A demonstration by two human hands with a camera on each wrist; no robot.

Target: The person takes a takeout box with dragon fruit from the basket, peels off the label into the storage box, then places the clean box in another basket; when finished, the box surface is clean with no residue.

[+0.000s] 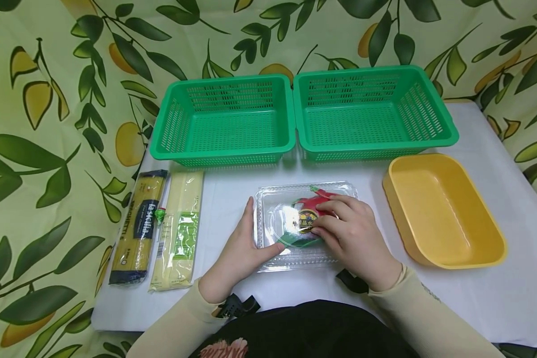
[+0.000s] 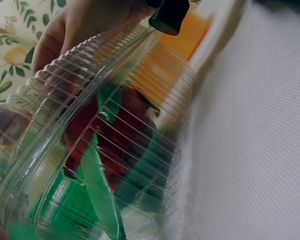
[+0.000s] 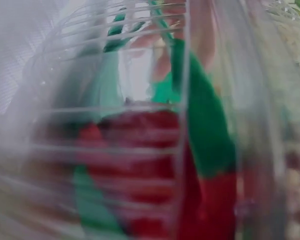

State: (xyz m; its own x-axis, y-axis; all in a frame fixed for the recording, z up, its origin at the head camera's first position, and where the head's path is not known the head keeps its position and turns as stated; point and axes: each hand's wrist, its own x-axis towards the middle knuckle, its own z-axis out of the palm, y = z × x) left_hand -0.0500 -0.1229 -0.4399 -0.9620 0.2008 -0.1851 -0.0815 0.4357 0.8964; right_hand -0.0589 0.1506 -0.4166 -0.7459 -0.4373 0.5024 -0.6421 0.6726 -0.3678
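Observation:
A clear ribbed plastic clamshell box (image 1: 272,199) lies on the table in front of me. A red dragon fruit (image 1: 309,202) with green tips shows through its lid, also in the left wrist view. On the lid sits a round dark label (image 1: 307,221) with yellow characters. My right hand (image 1: 351,228) rests on the lid's right side, fingers bent, fingertips at the label's right edge. My left hand (image 1: 246,248) braces the box's left side, fingers spread along the edge and thumb on the lid. In the right wrist view, blurred fruit (image 3: 145,150) shows through the ribbed wall.
Two green baskets (image 1: 228,156) (image 1: 375,151) stand side by side at the back. A yellow tub (image 1: 443,214) is on the right. On the left lie a spaghetti pack (image 1: 138,228), a pale noodle pack (image 1: 176,233) and a small green wrapped item (image 1: 160,215) between them.

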